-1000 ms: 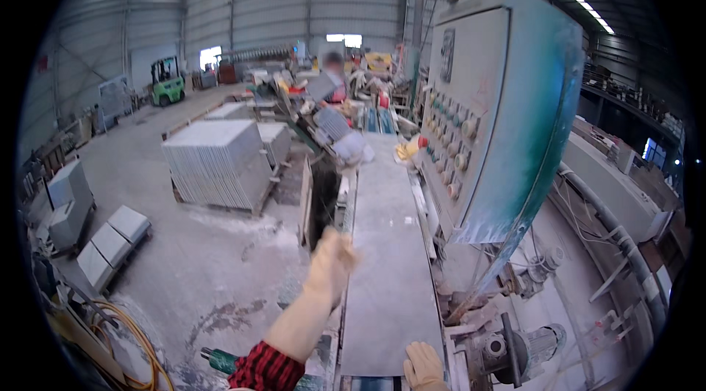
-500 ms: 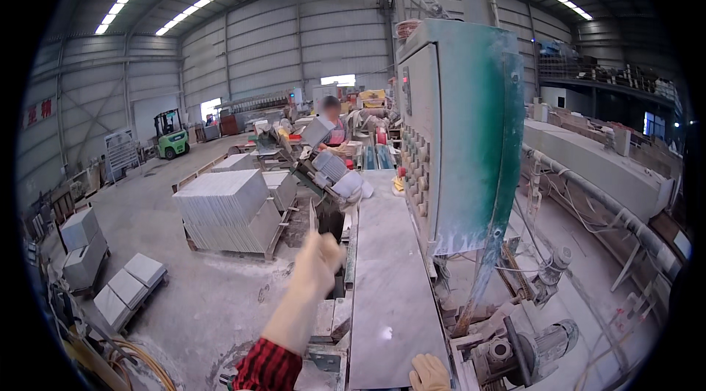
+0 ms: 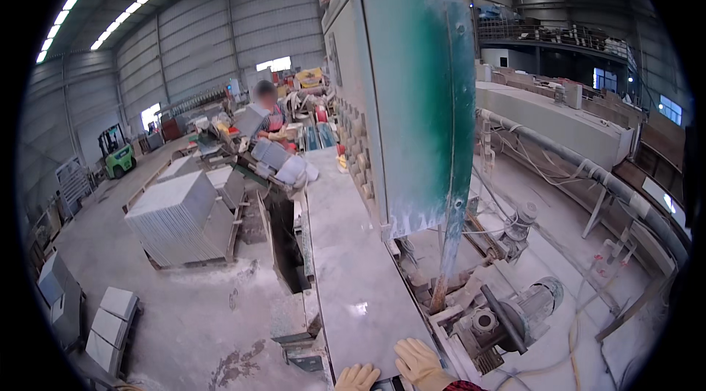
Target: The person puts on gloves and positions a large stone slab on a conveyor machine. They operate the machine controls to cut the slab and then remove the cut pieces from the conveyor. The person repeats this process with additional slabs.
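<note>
A long pale stone slab (image 3: 349, 251) with a glossy face lies on the machine bed and runs away from me. At its near end, my left hand (image 3: 357, 378), in a cream work glove, rests with its fingers flat on the surface. Just to the right, my right hand (image 3: 421, 365) wears the same kind of glove and lies on the slab near its right edge, fingers stretched forward. Neither hand grips anything that I can see. The lower frame edge cuts off part of the left hand.
A green-and-grey control cabinet (image 3: 419, 104) stands along the slab's right side. Below it sits a dusty motor (image 3: 540, 306). To the left are a stack of slabs (image 3: 180, 218) on a pallet and a green forklift (image 3: 118, 152). A person (image 3: 271, 115) stands beyond the machine.
My left hand, stretched forward left of the slab before, has come back onto its near end. My right hand reaches slightly farther in. The view has swung right and down.
</note>
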The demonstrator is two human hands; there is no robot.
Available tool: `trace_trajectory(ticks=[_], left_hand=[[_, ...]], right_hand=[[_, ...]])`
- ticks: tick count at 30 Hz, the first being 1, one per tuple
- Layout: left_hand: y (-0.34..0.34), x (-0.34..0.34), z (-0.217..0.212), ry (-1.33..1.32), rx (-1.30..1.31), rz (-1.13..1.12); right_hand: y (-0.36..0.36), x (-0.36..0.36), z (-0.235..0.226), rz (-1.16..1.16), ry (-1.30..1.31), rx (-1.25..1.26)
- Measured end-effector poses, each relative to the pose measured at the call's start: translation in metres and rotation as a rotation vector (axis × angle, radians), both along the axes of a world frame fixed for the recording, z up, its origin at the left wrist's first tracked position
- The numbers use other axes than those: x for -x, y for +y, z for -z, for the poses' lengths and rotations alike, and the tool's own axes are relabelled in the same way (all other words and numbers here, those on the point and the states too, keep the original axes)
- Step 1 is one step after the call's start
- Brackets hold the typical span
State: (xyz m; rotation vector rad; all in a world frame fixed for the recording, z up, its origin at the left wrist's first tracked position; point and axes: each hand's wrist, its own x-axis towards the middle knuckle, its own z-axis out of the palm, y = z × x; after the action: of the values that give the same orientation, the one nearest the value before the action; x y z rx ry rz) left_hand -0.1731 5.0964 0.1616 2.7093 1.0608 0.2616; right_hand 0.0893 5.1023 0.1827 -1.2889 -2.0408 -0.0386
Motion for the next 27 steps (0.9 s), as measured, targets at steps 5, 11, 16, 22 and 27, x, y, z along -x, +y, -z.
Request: trace_trajectory(ticks=[5,11,16,22,27], left_hand=[[-0.001,0.001,0.002,-0.072,-0.051,-0.01],[0.014,-0.013,-0.015,-0.129,-0.191,0.088],[0.012,-0.013,-0.022,-0.067,-0.156,0.059],[0.011,-0.009,-0.024,-0.056,-0.17,0.059],[0.011,-0.008,-0.021,-0.027,-0.153,0.058]], right_hand=[[0.001,0.003,-0.007,0.013,-0.015,0.05],[-0.003,0.002,-0.002,0.078,-0.01,-0.006],[0.002,0.002,0.028,0.109,-0.028,-0.08],[0.0,0.008,-0.008,0.07,0.011,0.034],[0.0,0.01,-0.011,0.047,0.043,-0.02]])
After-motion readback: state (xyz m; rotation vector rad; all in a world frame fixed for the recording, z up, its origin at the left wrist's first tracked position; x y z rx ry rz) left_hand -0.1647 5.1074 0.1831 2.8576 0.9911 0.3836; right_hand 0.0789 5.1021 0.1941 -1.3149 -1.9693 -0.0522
